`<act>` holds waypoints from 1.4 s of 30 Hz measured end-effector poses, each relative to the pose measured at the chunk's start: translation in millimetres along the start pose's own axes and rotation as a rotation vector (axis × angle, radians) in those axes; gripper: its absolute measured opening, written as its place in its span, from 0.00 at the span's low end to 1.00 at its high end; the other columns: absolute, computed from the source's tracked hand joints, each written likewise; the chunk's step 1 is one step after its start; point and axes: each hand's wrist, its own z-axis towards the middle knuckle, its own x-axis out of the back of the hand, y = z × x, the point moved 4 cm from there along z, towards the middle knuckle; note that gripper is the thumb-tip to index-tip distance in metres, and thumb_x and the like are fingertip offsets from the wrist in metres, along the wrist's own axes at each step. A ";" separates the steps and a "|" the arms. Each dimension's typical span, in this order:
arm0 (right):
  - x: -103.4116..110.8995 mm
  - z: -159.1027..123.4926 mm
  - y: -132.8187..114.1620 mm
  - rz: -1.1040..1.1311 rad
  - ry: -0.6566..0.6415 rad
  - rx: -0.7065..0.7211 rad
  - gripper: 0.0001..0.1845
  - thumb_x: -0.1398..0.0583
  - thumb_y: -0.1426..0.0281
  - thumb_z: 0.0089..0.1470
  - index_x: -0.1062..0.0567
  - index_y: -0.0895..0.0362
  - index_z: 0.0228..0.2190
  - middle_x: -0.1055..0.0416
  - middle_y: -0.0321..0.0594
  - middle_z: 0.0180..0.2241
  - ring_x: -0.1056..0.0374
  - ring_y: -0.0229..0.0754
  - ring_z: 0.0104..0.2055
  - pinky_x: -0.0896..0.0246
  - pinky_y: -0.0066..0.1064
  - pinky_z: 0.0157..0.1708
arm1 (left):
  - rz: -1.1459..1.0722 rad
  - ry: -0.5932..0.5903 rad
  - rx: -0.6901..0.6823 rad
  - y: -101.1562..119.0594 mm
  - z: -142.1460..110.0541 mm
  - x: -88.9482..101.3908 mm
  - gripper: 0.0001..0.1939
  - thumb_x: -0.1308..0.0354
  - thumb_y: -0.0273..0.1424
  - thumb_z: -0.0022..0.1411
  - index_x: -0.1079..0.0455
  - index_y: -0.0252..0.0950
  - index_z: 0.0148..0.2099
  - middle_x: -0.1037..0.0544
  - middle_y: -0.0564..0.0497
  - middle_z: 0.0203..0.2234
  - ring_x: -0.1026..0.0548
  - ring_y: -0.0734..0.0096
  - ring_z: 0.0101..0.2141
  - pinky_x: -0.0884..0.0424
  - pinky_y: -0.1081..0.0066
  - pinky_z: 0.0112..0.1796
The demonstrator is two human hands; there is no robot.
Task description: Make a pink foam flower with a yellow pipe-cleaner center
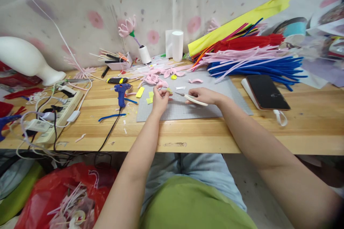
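My left hand (160, 100) is closed, pinching a small yellow piece (169, 91) over the grey cutting mat (228, 109). My right hand (202, 95) grips a pair of white-handled scissors (196, 100), whose narrow blades point left at the yellow piece, close to my left fingertips. Whether the blades touch it I cannot tell. More yellow pieces (139, 92) lie left of my left hand. Beyond my hands are pink fuzzy petals (153, 78), a lone pink petal (196, 81), a yellow disc (173, 77) and a small white strip (180, 88).
A blue glue gun (121, 94) stands left of the mat, its cord trailing over the table edge. Bundles of pipe cleaners (255, 66) fill the back right. At right rests a phone (267, 92); at left, a crowded power strip (60, 120). A pink flower (128, 28) stands behind.
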 end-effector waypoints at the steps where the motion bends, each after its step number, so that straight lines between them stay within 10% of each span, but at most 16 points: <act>1: -0.1 0.3 0.4 -0.001 0.001 0.001 0.27 0.42 0.44 0.40 0.33 0.56 0.26 0.33 0.35 0.25 0.40 0.38 0.28 0.52 0.27 0.27 | -0.003 0.004 -0.002 0.1 0.2 0.3 0.21 0.43 0.27 0.54 0.48 0.40 0.47 0.30 0.56 0.27 0.23 0.71 0.31 0.26 0.73 0.27; 33: 2.2 4.0 16.6 0.023 0.144 -0.037 0.28 0.41 0.43 0.38 0.34 0.57 0.23 0.34 0.35 0.23 0.41 0.36 0.26 0.52 0.27 0.25 | 0.083 -0.004 -0.015 0.3 1.2 2.4 0.22 0.45 0.25 0.52 0.46 0.42 0.49 0.33 0.57 0.27 0.25 0.75 0.30 0.28 0.76 0.25; 37: 0.5 9.0 15.5 0.319 0.330 -0.092 0.28 0.38 0.45 0.36 0.36 0.56 0.25 0.31 0.39 0.26 0.38 0.37 0.27 0.47 0.29 0.25 | 0.116 -0.065 -0.035 3.3 -1.2 -0.7 0.23 0.45 0.23 0.50 0.45 0.41 0.48 0.33 0.58 0.26 0.26 0.75 0.29 0.30 0.76 0.25; 42: -15.0 19.6 -8.6 0.830 0.263 -0.020 0.27 0.33 0.53 0.35 0.39 0.55 0.30 0.28 0.40 0.31 0.33 0.38 0.28 0.38 0.30 0.27 | 0.117 -0.211 -0.055 10.0 -10.0 -11.2 0.23 0.44 0.23 0.47 0.44 0.41 0.46 0.34 0.59 0.22 0.29 0.77 0.24 0.33 0.76 0.26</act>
